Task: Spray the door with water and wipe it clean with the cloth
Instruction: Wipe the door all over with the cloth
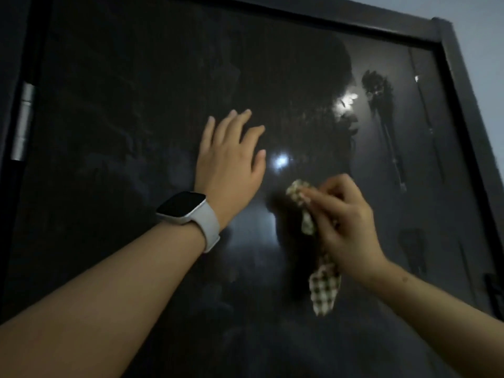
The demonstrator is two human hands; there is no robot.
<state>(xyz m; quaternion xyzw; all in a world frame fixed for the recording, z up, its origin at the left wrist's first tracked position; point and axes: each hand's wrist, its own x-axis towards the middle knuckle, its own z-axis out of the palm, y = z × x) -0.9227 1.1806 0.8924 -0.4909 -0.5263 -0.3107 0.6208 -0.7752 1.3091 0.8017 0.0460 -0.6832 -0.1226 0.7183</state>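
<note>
I'm wiping now: my right hand (346, 214) is pinching the cloth (324, 290) against the door (136, 91); left hand (231, 159) flat, released. Streaks are remaining; no sprayer showing.

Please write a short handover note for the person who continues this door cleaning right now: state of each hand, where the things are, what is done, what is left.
Left hand: open, fingers straight, flat against the dark door; a watch sits on that wrist.
Right hand: pinches the checked cloth and holds its bunched top at the glass, the tail hanging down.
Spray bottle: not in view.
Done: cannot tell how much is wiped; hazy smears show across the pane.
Left: probably wipe the rest of the pane, out to the frame edges, and spray again if needed.
</note>
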